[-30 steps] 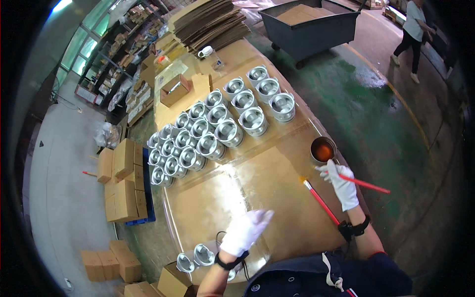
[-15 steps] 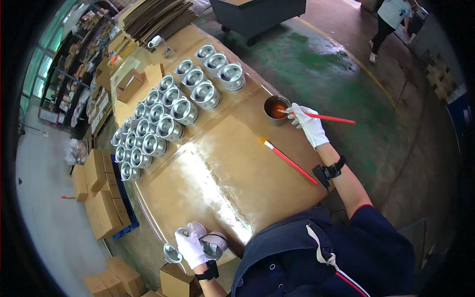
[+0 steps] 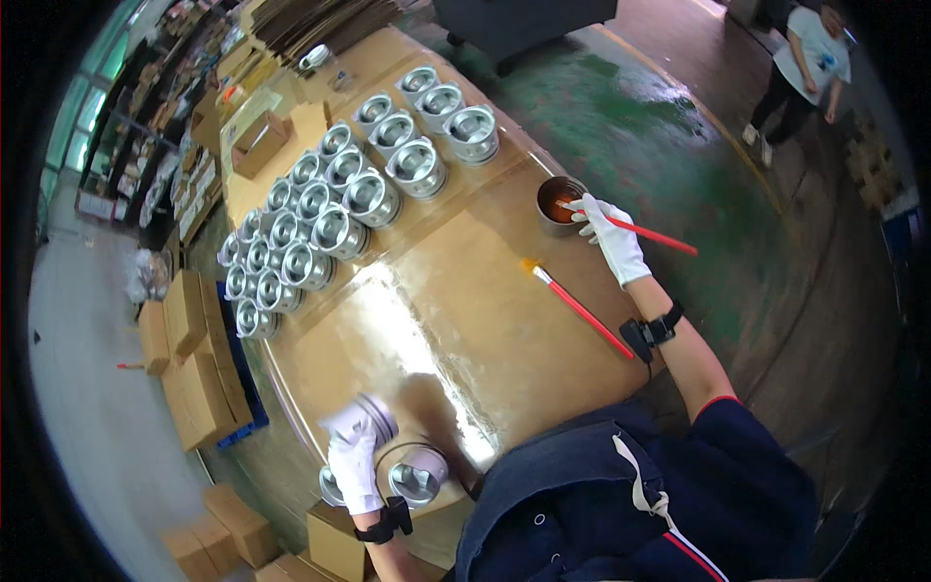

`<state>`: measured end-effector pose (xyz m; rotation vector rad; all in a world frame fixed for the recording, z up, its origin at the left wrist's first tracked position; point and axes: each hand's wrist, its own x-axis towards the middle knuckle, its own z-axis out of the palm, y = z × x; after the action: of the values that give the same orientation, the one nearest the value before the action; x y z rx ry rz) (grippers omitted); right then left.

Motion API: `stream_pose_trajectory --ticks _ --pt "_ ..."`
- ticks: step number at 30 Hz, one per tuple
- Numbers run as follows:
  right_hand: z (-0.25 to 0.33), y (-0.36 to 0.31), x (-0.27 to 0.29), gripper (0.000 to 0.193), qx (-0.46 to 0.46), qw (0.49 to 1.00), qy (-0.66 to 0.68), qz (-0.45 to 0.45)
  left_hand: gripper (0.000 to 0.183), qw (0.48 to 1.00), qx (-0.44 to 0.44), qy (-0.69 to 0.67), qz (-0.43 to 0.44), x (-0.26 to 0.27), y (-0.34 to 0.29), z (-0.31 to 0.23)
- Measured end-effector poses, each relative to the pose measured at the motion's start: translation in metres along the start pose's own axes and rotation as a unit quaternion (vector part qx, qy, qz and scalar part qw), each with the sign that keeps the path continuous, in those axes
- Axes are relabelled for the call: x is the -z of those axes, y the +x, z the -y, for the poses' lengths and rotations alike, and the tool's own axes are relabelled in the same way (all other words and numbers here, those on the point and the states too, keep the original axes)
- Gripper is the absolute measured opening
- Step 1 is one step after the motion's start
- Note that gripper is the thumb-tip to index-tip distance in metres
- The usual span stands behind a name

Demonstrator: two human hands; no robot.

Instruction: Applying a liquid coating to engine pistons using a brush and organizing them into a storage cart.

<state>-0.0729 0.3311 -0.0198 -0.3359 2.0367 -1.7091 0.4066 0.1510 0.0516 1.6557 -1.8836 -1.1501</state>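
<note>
My left hand (image 3: 355,472), in a white glove, grips a silver engine piston (image 3: 361,419) lifted and tipped sideways at the table's near left. Beside it a second piston (image 3: 419,476) stands with its hollow end up, and another piston (image 3: 331,488) is partly hidden behind my wrist. Over on the right, my gloved right hand (image 3: 615,242) pinches a red-handled brush (image 3: 664,242). That brush's tip reaches into a metal can (image 3: 560,225) of amber liquid. A second red-handled brush (image 3: 588,316), its bristles amber, lies on the table below the can.
Rows of pistons (image 3: 339,231) cover the table's far left part. Behind them are an open cardboard box (image 3: 260,145) and a white mug-like container (image 3: 315,56). Stacked cartons (image 3: 194,388) stand at left on a blue pallet. A person (image 3: 813,60) is on the floor at far right.
My left hand has raised one piston from beside the other and tipped it. My right hand keeps the brush in the can. The person at far right has turned and shifted.
</note>
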Motion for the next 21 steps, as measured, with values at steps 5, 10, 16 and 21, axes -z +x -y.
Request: stream_pose_trajectory --ticks 5,10,16,21 --pt "0.03 -0.049 -0.03 0.04 0.011 0.995 0.073 0.071 0.039 0.942 -0.038 -0.333 0.02 -0.068 0.002 -0.075" --pt "0.089 -0.121 -0.064 0.042 0.034 0.976 0.139 0.164 0.043 0.948 -0.057 -0.252 0.186 -0.127 -0.001 -0.104" --pt "0.083 -0.123 -0.074 0.047 -0.032 0.978 0.132 0.159 0.038 0.755 0.147 -0.603 0.209 -0.164 -0.006 -0.106" --pt "0.059 -0.1 -0.058 0.055 -0.073 0.982 0.143 0.102 0.044 0.852 0.035 -0.48 0.207 -0.164 -0.011 -0.109"
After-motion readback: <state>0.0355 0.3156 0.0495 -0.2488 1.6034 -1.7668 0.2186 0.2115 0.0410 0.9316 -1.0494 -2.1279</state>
